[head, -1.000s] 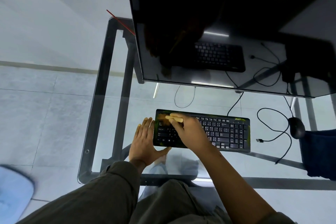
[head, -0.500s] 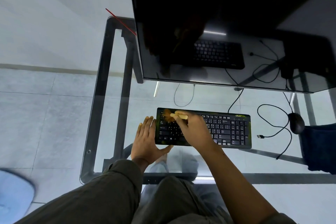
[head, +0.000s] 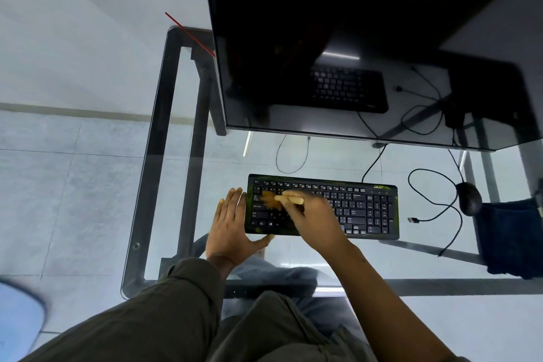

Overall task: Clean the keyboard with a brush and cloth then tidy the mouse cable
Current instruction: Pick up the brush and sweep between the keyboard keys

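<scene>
Head view: fingers of the right hand (head: 316, 223) are curling round the brush (head: 289, 200) by its stiff, probably light handle, soft bristles touching the left keys of the keyboard (head: 361, 209). The left hand (head: 232, 229) is bracing that end with straight fingers. The keyboard is lying near the front edge of the glass table (head: 223, 161), likely sliding easily there; tiled floor (head: 58, 185) is showing beneath.

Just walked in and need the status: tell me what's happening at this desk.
A person seated at the glass desk is brushing the left part of the black keyboard. The right hand holds a small wooden-handled brush, its bristles on the keys. The left hand lies flat against the keyboard's left end. The dark blue cloth sits untouched at the right. The mouse cable sprawls in loose loops.
</scene>
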Available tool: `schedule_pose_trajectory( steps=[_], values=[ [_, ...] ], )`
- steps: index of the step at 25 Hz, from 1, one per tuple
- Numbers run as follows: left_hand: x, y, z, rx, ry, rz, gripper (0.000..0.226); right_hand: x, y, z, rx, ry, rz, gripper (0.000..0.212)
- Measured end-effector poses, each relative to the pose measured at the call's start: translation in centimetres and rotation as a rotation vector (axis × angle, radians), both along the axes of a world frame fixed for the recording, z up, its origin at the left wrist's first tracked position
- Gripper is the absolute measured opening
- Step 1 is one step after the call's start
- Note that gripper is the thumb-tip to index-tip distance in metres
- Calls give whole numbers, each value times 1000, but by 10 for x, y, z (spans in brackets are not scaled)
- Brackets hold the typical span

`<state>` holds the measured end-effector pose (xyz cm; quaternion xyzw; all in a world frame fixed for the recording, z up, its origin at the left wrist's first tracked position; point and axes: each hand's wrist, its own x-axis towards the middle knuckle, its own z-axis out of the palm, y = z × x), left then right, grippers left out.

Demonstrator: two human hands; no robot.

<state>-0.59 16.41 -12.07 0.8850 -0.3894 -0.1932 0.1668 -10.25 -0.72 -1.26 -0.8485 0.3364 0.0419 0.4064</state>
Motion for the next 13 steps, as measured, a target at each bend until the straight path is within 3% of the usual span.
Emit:
schedule_pose_trajectory(
  steps=[4, 7, 11, 13],
  values=[
    [1, 0, -1, -14, 7, 2, 112, -5, 16, -2, 39, 60, 172, 33],
    [1, 0, 0, -21, 15, 6, 111, -6, 16, 0, -35, -18, 6, 28],
    [2, -1, 2, -22, 30, 5, 114, -16, 23, 3, 34, 39, 235, 27],
    [2, -1, 2, -9, 22, -4, 114, -20, 18, 3, -32, 86, 172, 22]
  ],
)
